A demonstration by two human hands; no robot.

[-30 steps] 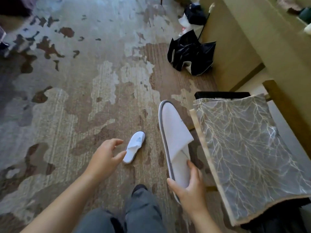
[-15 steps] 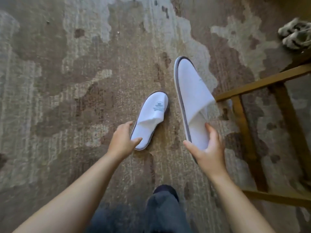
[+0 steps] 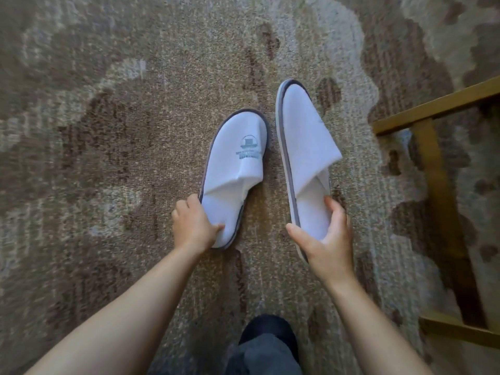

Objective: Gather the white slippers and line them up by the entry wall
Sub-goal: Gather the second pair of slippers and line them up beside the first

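Left hand point(image 3: 192, 226) grips logo slipper point(image 3: 232, 174) (on carpet point(image 3: 108, 131)); right hand point(image 3: 326, 239) holds 2nd slipper point(image 3: 305, 158).

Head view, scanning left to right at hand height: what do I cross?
Left hand → white logo-printed slipper with grey trim → plain white slipper with grey trim → right hand → wooden furniture frame.

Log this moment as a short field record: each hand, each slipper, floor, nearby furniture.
left hand: closed on heel of logo slipper
logo slipper: flat on carpet, toe pointing away
right hand: gripping heel of plain slipper
plain slipper: held up, tilted on its edge
carpet: mottled brown and grey
wooden frame: at right, apart from both slippers
entry wall: not in view
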